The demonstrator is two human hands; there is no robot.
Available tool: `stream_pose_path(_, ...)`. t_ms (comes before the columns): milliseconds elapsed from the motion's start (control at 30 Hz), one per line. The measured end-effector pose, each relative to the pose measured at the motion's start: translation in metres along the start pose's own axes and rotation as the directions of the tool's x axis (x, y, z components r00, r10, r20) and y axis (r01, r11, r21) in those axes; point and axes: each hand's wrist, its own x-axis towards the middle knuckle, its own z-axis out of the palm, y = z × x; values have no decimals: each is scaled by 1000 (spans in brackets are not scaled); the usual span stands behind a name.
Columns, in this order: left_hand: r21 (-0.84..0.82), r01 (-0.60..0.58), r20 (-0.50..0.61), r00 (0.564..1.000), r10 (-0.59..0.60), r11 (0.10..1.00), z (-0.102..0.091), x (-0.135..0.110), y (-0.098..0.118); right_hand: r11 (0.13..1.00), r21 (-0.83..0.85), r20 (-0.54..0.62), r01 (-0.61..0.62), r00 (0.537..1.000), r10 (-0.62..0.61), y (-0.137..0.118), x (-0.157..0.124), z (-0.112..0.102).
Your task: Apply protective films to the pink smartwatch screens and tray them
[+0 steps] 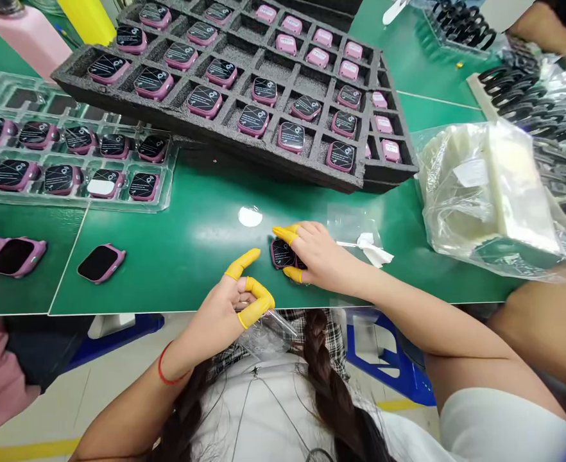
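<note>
Right-hand fingers (287,233) hold a watch (283,254) (white print (280,250) illegible).

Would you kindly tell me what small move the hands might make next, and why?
Perhaps bring the left hand to the left edge of the watch to steady it: the right hand spans it with yellow-covered fingers, while the left points towards it without touching.

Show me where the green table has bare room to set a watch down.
Widest: the green table between the lone watch and the left hand, in front of the clear tray. Smaller: between the white scrap and the plastic bag, beyond the right forearm. Crowded: the back, where the foam tray lies; the far right, with black parts.
</note>
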Motion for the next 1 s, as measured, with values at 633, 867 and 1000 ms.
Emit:
stream_pose_path(633, 138, -153, 20, 988, 151, 979, 18, -21, 9, -223, 881, 460, -418, 866, 197, -67, -5, -13)
stream_pose_path(867, 259, -99, -2, 995, 103, 961, 20, -25, 13, -300, 869, 461, -393, 864, 205, -79, 5, -12)
stream_pose_path(1000, 309, -60, -15, 998, 68, 949, 19, -24, 13, -321, 844, 508, -429, 832, 223, -81, 6, -7)
